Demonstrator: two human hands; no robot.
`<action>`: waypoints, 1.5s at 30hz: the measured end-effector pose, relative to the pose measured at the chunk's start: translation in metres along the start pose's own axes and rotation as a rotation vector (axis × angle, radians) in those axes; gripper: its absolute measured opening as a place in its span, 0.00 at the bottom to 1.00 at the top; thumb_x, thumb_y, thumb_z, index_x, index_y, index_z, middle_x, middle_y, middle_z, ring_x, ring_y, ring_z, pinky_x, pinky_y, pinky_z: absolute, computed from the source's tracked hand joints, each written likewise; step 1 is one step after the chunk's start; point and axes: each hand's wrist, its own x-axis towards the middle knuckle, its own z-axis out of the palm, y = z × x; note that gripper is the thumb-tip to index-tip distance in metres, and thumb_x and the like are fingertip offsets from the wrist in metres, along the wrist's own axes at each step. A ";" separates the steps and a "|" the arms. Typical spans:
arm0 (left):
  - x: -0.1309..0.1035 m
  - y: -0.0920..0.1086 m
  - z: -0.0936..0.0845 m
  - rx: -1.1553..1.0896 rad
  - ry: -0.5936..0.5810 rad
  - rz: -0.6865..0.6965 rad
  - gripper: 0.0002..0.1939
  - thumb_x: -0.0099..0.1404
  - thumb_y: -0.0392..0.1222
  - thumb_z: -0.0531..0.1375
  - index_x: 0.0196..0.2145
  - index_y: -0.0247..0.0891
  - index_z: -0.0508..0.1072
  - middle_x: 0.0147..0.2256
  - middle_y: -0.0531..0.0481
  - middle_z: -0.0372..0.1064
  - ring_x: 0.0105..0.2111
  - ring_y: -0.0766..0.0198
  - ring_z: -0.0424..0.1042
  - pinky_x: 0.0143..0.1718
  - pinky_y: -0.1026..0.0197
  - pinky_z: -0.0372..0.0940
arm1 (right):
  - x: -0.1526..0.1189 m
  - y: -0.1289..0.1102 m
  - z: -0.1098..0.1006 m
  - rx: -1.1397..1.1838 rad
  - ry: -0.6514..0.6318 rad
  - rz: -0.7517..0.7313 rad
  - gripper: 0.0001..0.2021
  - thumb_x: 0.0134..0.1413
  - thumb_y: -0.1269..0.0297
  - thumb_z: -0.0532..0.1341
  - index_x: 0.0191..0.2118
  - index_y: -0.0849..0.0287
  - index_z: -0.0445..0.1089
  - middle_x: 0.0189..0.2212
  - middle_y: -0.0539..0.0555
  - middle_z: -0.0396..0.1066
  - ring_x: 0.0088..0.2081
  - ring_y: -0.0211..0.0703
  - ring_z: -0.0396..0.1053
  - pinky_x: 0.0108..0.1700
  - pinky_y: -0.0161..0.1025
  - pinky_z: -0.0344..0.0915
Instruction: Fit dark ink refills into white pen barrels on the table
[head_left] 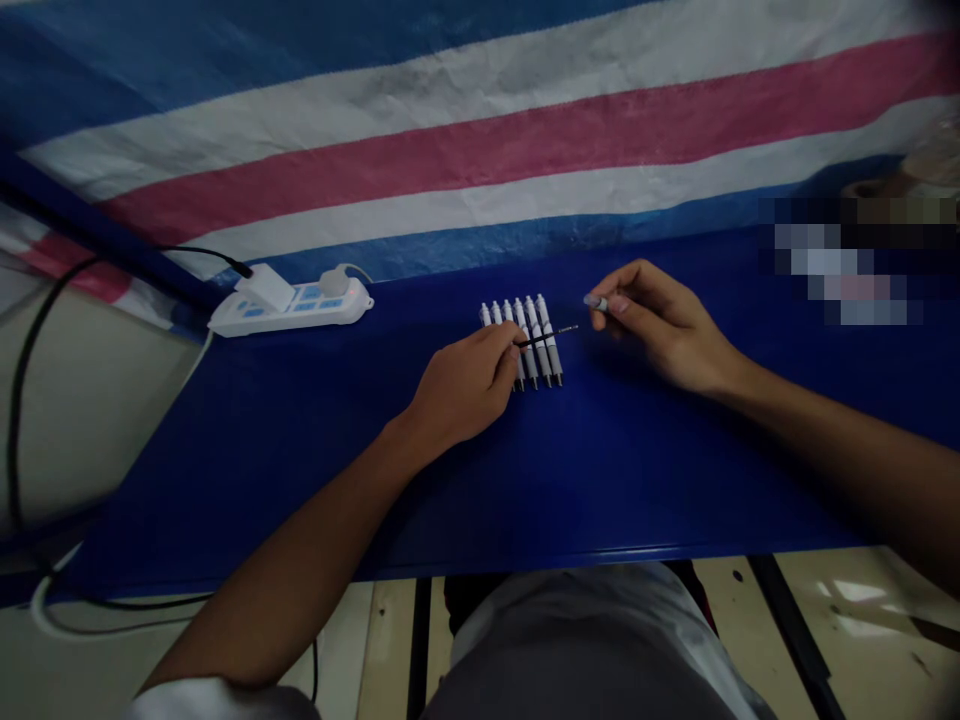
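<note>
Several white and grey click pens (553, 350) lie side by side in a row on the blue table (600, 470). My left hand (466, 385) is closed over the left part of the row, hiding some of the pens. Between its thumb and fingers it pinches a thin dark pen refill (555, 335), whose tip points right across the pens. To the right of the row, my right hand (675, 325) is closed on a short pen barrel piece (595, 301), greyish with one end pointing left toward the refill. The refill and the barrel piece are apart.
A white power strip (292, 312) with plugged-in chargers and cables rests at the table's left back. Behind the table hangs a striped sheet (487, 140) in blue, white and red. A blurred-out patch (847, 265) covers things at the right back. The table's front edge (600, 556) runs before my lap.
</note>
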 end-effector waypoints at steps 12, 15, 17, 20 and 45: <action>-0.001 0.000 0.004 -0.004 -0.012 0.050 0.15 0.76 0.41 0.48 0.49 0.38 0.73 0.41 0.47 0.77 0.38 0.59 0.75 0.40 0.57 0.67 | -0.006 -0.012 0.009 -0.108 -0.141 0.070 0.13 0.62 0.53 0.65 0.39 0.58 0.79 0.19 0.44 0.60 0.20 0.32 0.52 0.22 0.35 0.51; -0.001 -0.001 0.005 -0.027 -0.004 0.085 0.16 0.76 0.41 0.49 0.52 0.38 0.73 0.45 0.46 0.77 0.43 0.58 0.76 0.44 0.56 0.68 | -0.006 -0.012 0.009 -0.116 -0.148 0.077 0.13 0.61 0.53 0.66 0.40 0.58 0.80 0.23 0.48 0.69 0.22 0.34 0.58 0.24 0.35 0.54; -0.001 -0.002 0.006 -0.038 -0.005 0.098 0.16 0.77 0.41 0.49 0.53 0.38 0.74 0.47 0.46 0.77 0.45 0.57 0.77 0.45 0.56 0.68 | -0.006 -0.012 0.010 -0.133 -0.134 0.071 0.13 0.60 0.54 0.66 0.39 0.58 0.81 0.26 0.50 0.74 0.24 0.36 0.62 0.25 0.36 0.57; 0.000 -0.001 0.004 -0.062 -0.006 0.097 0.16 0.77 0.42 0.50 0.54 0.39 0.73 0.47 0.46 0.77 0.44 0.58 0.77 0.46 0.55 0.69 | -0.007 -0.013 0.009 -0.152 -0.094 0.074 0.13 0.59 0.54 0.66 0.38 0.58 0.81 0.23 0.50 0.72 0.23 0.36 0.61 0.24 0.36 0.55; 0.004 -0.016 0.003 -0.080 0.205 -0.014 0.05 0.74 0.38 0.56 0.45 0.39 0.69 0.43 0.47 0.77 0.42 0.59 0.76 0.44 0.55 0.71 | 0.003 -0.006 -0.002 -0.140 0.106 0.149 0.12 0.59 0.53 0.67 0.31 0.55 0.76 0.18 0.46 0.59 0.21 0.35 0.53 0.23 0.38 0.50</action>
